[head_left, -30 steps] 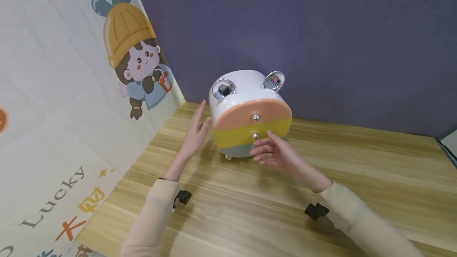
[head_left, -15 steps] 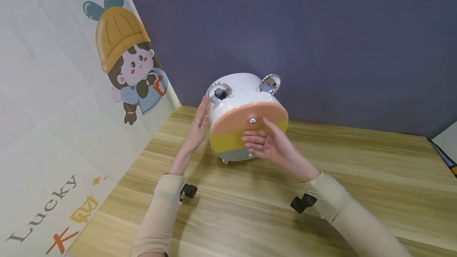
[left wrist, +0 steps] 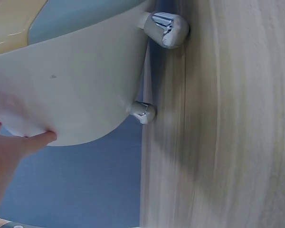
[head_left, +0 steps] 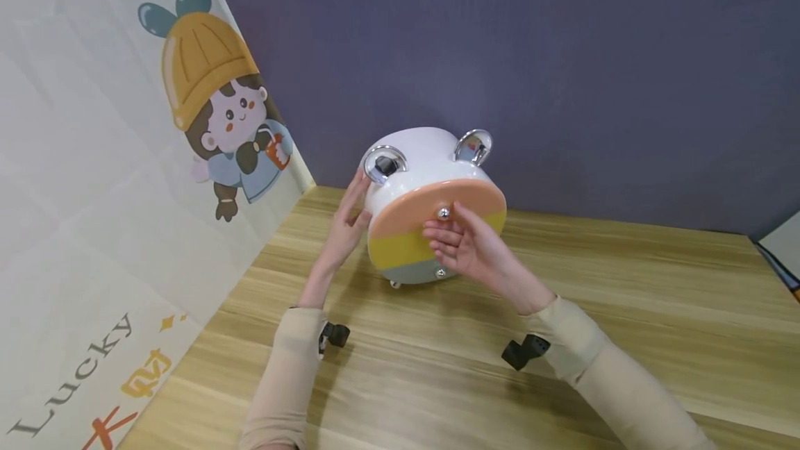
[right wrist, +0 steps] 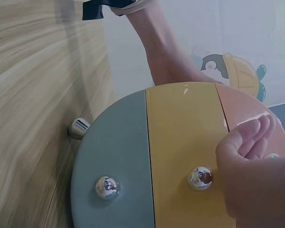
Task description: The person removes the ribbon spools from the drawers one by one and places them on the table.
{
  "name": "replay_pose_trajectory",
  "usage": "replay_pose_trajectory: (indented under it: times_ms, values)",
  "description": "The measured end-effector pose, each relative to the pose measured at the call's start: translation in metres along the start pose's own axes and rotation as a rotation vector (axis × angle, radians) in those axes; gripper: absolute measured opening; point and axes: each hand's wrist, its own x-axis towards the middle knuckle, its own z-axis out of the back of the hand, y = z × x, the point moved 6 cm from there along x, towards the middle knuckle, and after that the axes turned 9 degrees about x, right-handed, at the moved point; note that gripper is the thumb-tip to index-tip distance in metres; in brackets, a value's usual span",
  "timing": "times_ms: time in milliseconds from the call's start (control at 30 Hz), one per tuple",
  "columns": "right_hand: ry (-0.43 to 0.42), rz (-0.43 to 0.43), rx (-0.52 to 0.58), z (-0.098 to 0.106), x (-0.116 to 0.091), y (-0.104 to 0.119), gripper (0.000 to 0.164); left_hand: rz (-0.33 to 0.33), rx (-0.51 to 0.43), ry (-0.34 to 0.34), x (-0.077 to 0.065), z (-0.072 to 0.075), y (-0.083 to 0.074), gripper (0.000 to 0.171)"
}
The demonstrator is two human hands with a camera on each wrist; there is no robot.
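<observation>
A person's right hand cupped the air around the upper silver ball-shaped knob on a glossy white, drum-shaped cabinet with a peach, yellow and grey-blue banded front. The knob lay in the gap between thumb and fingers: the thumb tip was just to its right, the half-bent fingers just below and to its left. No firm hold showed; the grasp looked partly open, and whether skin met metal could not be told.

The cabinet stood on a pale wood-grain table, near a dark blue wall, its front facing the person. Its bands ran crosswise, and the knob stuck out from the peach band toward the person.

The right hand was clearly the nearer to that knob. The left hand was at the cabinet's left flank, below a shiny silver ear-shaped fitting, its fingers spread against the white side, touching but not wrapped around anything. Next to the right hand, on the yellow band, a middle silver ball-shaped knob stood free of the fingers.
</observation>
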Motion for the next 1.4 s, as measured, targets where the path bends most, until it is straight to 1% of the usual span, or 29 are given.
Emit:
replay_pose_trajectory:
  times_ms: [100, 300, 400, 633, 733, 900, 1133, 1400]
  values:
    - [-0.003, 0.008, 0.013, -0.001, 0.001, 0.0, 0.04, 0.014, 0.015, -0.009, -0.001, 0.0, 0.002, 0.098]
    - [0.003, 0.005, 0.123, -0.004, 0.002, 0.002, 0.036, 0.018, 0.008, -0.019, 0.0, -0.002, 0.004, 0.098]
    - [-0.003, -0.002, 0.15, -0.005, 0.004, 0.002, 0.035, 0.03, -0.005, -0.019, 0.0, -0.002, 0.006, 0.097]
    - [-0.03, -0.003, 0.159, -0.006, 0.001, 0.002, 0.036, 0.038, 0.013, -0.018, 0.0, -0.003, 0.003, 0.1]
    - [-0.024, -0.001, 0.148, -0.007, 0.0, 0.002, 0.036, 0.032, 0.02, -0.019, 0.001, -0.003, 0.004, 0.102]
    - [-0.015, -0.001, 0.128, -0.007, -0.001, 0.001, 0.036, 0.018, 0.031, -0.024, 0.0, -0.003, 0.006, 0.099]
    - [0.005, -0.008, 0.11, -0.007, -0.009, -0.002, 0.037, -0.017, 0.053, -0.029, -0.001, -0.003, 0.003, 0.101]
    - [0.027, -0.02, 0.102, -0.007, -0.02, -0.004, 0.036, -0.013, 0.066, -0.03, -0.002, -0.003, 0.001, 0.103]
